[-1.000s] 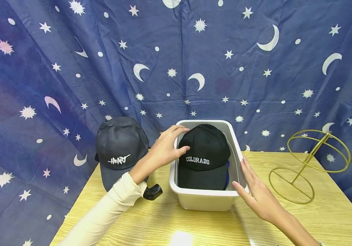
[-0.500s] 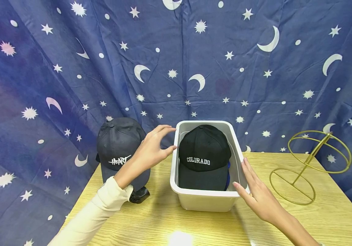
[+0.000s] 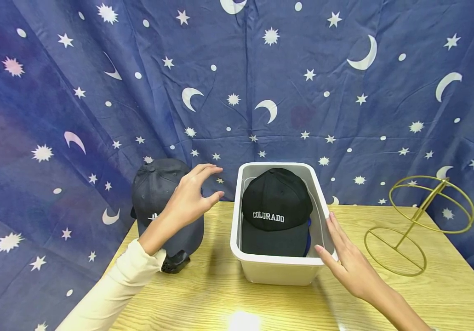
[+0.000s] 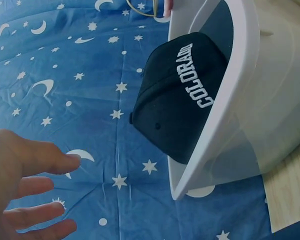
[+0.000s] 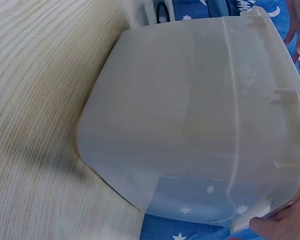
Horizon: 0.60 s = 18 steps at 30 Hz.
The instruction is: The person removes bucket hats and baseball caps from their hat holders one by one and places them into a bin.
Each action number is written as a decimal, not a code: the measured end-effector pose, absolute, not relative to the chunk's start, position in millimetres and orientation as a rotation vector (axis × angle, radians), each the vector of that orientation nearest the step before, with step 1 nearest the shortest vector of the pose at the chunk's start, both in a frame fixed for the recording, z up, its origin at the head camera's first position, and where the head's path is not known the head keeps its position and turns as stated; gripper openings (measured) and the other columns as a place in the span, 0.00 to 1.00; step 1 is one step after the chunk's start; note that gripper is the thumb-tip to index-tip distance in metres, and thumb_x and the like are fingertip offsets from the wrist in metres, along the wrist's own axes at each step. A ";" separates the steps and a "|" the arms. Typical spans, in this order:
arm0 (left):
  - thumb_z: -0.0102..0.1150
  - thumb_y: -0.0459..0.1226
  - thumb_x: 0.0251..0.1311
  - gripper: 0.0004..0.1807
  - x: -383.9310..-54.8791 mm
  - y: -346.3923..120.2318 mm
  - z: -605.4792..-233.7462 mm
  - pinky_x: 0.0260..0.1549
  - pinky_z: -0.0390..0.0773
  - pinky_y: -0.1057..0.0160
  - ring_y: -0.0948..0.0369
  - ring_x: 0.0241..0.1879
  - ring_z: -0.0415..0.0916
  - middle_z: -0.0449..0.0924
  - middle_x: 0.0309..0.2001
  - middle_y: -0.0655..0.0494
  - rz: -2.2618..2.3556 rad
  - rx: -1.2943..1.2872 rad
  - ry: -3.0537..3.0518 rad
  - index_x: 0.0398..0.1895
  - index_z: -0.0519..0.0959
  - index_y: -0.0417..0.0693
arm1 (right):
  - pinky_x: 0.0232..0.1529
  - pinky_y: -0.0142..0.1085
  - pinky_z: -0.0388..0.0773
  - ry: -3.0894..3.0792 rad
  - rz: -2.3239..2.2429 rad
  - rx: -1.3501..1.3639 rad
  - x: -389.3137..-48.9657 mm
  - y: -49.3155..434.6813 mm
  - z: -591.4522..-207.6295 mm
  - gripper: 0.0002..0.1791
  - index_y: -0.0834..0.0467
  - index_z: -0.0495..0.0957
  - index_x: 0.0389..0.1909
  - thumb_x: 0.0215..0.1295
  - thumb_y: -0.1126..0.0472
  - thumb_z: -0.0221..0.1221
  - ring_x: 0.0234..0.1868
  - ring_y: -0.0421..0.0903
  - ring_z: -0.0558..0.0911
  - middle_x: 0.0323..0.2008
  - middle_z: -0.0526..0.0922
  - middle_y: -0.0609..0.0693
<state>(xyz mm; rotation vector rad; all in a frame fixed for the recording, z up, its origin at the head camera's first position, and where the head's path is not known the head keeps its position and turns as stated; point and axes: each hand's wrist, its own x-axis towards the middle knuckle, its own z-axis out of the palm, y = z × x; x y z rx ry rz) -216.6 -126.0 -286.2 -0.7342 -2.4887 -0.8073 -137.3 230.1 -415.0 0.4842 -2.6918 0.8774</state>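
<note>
A black cap (image 3: 274, 197) lettered COLORADO sits crown up in a white plastic bin (image 3: 278, 261), its brim toward me. Part of something blue shows beneath it. My left hand (image 3: 189, 195) hovers left of the bin, thumb and fingers apart, holding nothing; the left wrist view shows this hand (image 4: 25, 185) well away from the cap. Straight fingers of my right hand (image 3: 350, 264) rest along the bin's right rim, the thumb near its front right corner. Behind my left hand and forearm stands a dark navy cap (image 3: 147, 186), its white lettering mostly covered.
On the right of the wooden table (image 3: 203, 299) a gold wire stand (image 3: 416, 216) with two rings stands beyond my right hand. A blue curtain (image 3: 228, 82) with moons and stars hangs behind the table. A black device (image 3: 175, 263) shows at my left wrist.
My left hand has drawn back leftward from over the bin's left rim and now overlaps the navy cap. The right hand, the bin and the black cap have stayed put.
</note>
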 end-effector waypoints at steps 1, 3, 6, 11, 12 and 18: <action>0.69 0.35 0.50 0.26 -216.0 -127.6 -285.6 0.55 0.71 0.50 0.51 0.57 0.70 0.73 0.57 0.49 -0.808 -0.726 -2.488 0.56 0.76 0.45 | 0.58 0.65 0.61 -2.691 0.879 0.484 -137.2 229.9 -414.9 0.40 0.55 0.43 0.75 0.70 0.50 0.52 0.69 0.61 0.55 0.75 0.39 0.48; 0.69 0.35 0.50 0.26 -215.1 -130.8 -284.6 0.56 0.70 0.50 0.51 0.58 0.70 0.73 0.57 0.49 -0.808 -0.711 -2.487 0.55 0.77 0.44 | 0.57 0.65 0.61 -2.693 0.883 0.482 -137.0 229.4 -415.0 0.40 0.55 0.42 0.75 0.70 0.50 0.51 0.70 0.61 0.55 0.75 0.39 0.47; 0.69 0.35 0.50 0.26 -213.1 -136.3 -283.3 0.56 0.69 0.48 0.49 0.58 0.69 0.72 0.58 0.49 -0.804 -0.673 -2.496 0.55 0.76 0.45 | 0.57 0.65 0.61 -2.695 0.879 0.484 -137.4 229.0 -415.0 0.40 0.55 0.42 0.75 0.70 0.50 0.52 0.70 0.60 0.54 0.75 0.39 0.47; 0.68 0.36 0.51 0.26 -211.3 -146.5 -283.3 0.55 0.70 0.47 0.48 0.59 0.68 0.72 0.58 0.49 -0.807 -0.618 -2.496 0.56 0.76 0.44 | 0.59 0.64 0.61 -2.697 0.872 0.484 -137.5 228.1 -414.8 0.40 0.55 0.43 0.75 0.70 0.50 0.51 0.71 0.58 0.53 0.75 0.39 0.47; 0.69 0.35 0.50 0.26 -211.0 -148.5 -283.5 0.55 0.70 0.47 0.48 0.58 0.68 0.72 0.58 0.48 -0.811 -0.613 -2.488 0.56 0.76 0.44 | 0.59 0.64 0.61 -2.698 0.872 0.480 -137.4 227.9 -414.9 0.40 0.55 0.43 0.75 0.70 0.50 0.51 0.71 0.58 0.53 0.75 0.39 0.46; 0.69 0.33 0.49 0.26 -210.6 -159.9 -285.2 0.54 0.69 0.46 0.48 0.58 0.69 0.73 0.56 0.46 -0.808 -0.566 -2.442 0.55 0.77 0.43 | 0.58 0.64 0.61 -2.698 0.878 0.474 -136.5 228.0 -414.9 0.40 0.55 0.43 0.75 0.70 0.50 0.52 0.70 0.59 0.54 0.75 0.40 0.47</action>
